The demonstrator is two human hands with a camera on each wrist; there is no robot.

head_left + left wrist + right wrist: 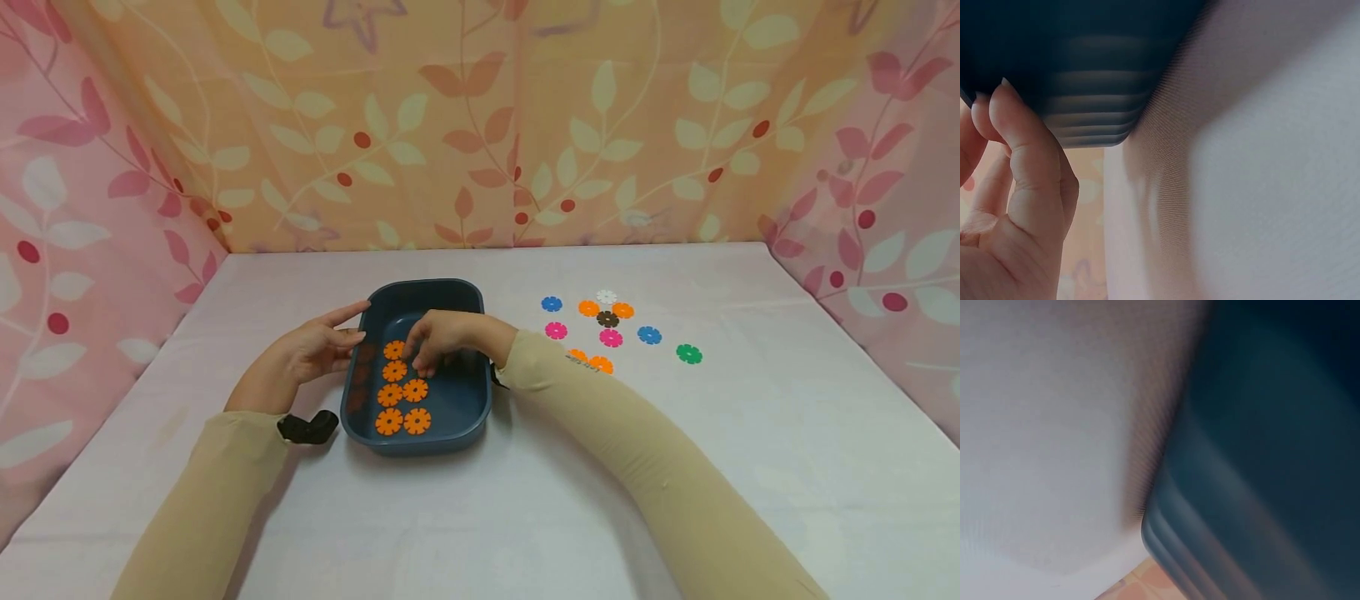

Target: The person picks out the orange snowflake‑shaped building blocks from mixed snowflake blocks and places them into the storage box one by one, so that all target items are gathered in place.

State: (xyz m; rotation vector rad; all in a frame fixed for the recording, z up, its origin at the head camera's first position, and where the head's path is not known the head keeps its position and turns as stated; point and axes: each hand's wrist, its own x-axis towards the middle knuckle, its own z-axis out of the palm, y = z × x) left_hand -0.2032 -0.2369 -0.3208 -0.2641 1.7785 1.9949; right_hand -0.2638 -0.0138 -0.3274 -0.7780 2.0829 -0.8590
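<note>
In the head view a dark blue tray stands on the table with several orange notched discs lying in rows on its floor. My left hand is at the tray's left rim, its fingertips touching the outer side wall. The left wrist view shows these fingers against the wall. Over the tray's right rim reaches my right hand, fingers bent down beside the upper orange discs. Whether a disc is between those fingertips is hidden. The right wrist view shows only the tray's outer wall, not the hand.
Right of the tray, loose discs lie on the white table cloth: blue, pink, white, brown, green and several orange ones, two partly behind the right sleeve. Patterned curtains enclose the table's back and sides.
</note>
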